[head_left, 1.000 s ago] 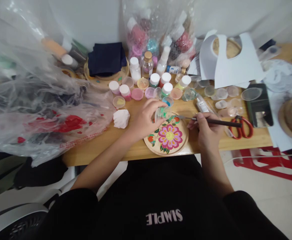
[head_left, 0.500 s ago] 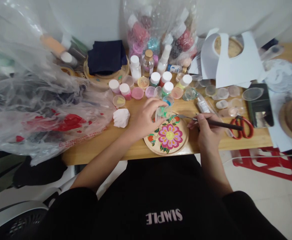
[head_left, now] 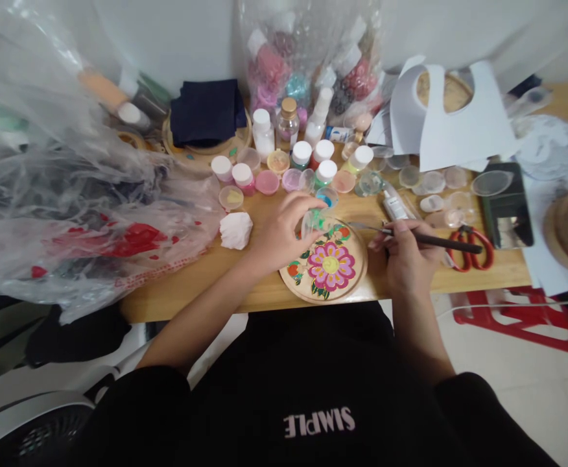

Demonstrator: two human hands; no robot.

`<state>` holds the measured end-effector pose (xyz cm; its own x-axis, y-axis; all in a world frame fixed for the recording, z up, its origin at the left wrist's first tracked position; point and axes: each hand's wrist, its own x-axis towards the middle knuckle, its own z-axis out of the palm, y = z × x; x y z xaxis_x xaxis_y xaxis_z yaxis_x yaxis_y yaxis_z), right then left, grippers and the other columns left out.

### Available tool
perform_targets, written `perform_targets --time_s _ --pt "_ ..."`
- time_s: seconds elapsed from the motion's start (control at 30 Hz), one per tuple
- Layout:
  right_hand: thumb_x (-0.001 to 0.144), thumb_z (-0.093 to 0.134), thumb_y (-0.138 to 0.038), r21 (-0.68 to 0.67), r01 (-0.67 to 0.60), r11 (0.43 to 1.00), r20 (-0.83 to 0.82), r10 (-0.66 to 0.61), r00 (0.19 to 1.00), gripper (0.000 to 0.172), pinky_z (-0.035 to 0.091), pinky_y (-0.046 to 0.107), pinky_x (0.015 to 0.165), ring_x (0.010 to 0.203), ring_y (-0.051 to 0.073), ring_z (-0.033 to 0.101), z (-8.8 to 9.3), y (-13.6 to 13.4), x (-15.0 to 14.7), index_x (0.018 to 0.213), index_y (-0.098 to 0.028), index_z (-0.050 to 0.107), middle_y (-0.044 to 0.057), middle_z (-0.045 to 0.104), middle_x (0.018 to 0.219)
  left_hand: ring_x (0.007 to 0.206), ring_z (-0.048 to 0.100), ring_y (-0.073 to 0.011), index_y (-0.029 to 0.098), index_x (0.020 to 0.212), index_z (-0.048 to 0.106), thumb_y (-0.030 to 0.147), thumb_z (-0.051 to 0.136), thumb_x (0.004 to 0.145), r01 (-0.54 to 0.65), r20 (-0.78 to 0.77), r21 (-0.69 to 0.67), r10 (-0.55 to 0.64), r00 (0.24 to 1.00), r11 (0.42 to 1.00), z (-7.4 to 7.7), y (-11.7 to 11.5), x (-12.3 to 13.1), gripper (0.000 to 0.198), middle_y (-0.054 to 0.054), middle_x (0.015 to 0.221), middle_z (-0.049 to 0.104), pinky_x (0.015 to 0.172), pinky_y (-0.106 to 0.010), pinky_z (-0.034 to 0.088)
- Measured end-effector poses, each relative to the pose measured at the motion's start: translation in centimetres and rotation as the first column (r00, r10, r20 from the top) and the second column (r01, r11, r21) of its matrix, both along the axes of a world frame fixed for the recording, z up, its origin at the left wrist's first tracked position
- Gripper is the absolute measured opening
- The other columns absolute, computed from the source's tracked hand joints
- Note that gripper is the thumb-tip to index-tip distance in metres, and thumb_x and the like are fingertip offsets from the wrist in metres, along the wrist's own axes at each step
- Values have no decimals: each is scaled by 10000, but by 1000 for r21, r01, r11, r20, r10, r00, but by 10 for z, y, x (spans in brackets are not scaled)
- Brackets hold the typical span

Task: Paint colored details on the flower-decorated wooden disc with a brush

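Between the thumb and fingers of my left hand point(head_left: 288, 228) is a small clear cup point(head_left: 314, 222) with green in it, tilted over the upper left edge of a round board. That board point(head_left: 358, 273) lies flat at the table's front edge and bears a pink flower point(head_left: 331, 264) with a yellow centre, orange fruits and green leaves. To the right of the board, my right hand point(head_left: 405, 250) is closed on a dark-handled tool point(head_left: 447, 244). Its thin metal tip points left, just right of the cup and apart from it.
Behind my hands stand white-capped paint jars point(head_left: 326, 172) and small cups. A crumpled white tissue point(head_left: 236, 230) lies left of my left hand. Red-handled scissors point(head_left: 482, 250), a dark phone point(head_left: 510, 220) and a glue tube point(head_left: 395, 205) are at the right. Plastic bags point(head_left: 94, 227) cover the left.
My right hand has moved slightly to the right with the tool, so its tip is farther from the cup. The left hand and cup have hardly moved.
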<state>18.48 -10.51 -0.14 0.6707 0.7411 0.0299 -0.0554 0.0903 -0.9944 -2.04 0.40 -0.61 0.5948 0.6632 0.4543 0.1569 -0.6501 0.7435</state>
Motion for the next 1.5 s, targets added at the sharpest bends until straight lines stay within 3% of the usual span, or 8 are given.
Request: perform_targets --time_s 0.1,0.2,0.33,0.53,0.77,0.97,1.23,1.5 --pt "780 868 -493 68 -27 997 -17 28 999 345 467 206 413 438 95 589 9 1 0 696 -210 689 -49 624 540 1141 682 -197 213 1201 635 92 766 852 5 8 -11 -5 1000 1000 0 -1 0 392 -60 1190 690 994 -357 558" --pt "809 860 -435 103 -121 987 70 114 991 254 530 232 477 528 119 661 23 -2 -5 779 -228 717 -33 688 633 1156 679 -200 224 1203 638 74 747 851 23 -7 -31 -23 1000 999 1 -1 0 398 -56 1209 683 1012 -365 557" --pt "819 859 -317 -78 -302 950 294 311 904 161 651 282 657 708 153 762 39 -6 -14 922 -246 757 5 790 824 1166 673 -206 230 1211 636 66 734 853 36 -13 -30 -36 999 999 0 -1 -1 406 -55 1216 675 1024 -384 559" --pt "853 804 -246 -175 -343 923 486 384 785 97 670 278 725 775 149 780 38 -4 -17 939 -241 759 8 799 881 1156 680 -200 216 1208 631 60 735 862 53 22 5 -53 998 999 1 -1 0 394 -61 1191 677 1005 -368 568" --pt "878 774 -252 -212 -349 913 498 408 765 71 660 269 713 770 148 783 38 -4 -18 944 -241 751 4 795 881 1124 690 -198 221 1211 627 79 746 874 65 45 35 -67 997 997 0 0 1 385 -58 1169 672 970 -367 582" --pt "855 786 -279 -201 -282 938 498 346 795 65 647 257 640 689 148 768 43 -2 -19 869 -231 746 6 795 797 1135 683 -200 225 1216 629 57 734 866 85 35 10 -86 996 996 2 -1 0 402 -58 1183 671 987 -370 574" --pt "839 815 -278 -133 -286 949 440 315 841 76 642 247 632 679 141 766 41 -6 -19 871 -233 762 0 793 788 1143 699 -206 220 1197 634 93 749 870 42 4 -18 -42 999 999 3 -3 1 369 -65 1181 695 982 -388 587" --pt "848 826 -431 17 -184 983 134 180 975 206 584 250 521 549 128 686 29 -2 -17 827 -239 754 -24 729 656 1156 719 -216 210 1189 624 70 724 846 33 -61 -89 -39 997 995 9 -4 0 384 -77 1214 738 994 -391 598"
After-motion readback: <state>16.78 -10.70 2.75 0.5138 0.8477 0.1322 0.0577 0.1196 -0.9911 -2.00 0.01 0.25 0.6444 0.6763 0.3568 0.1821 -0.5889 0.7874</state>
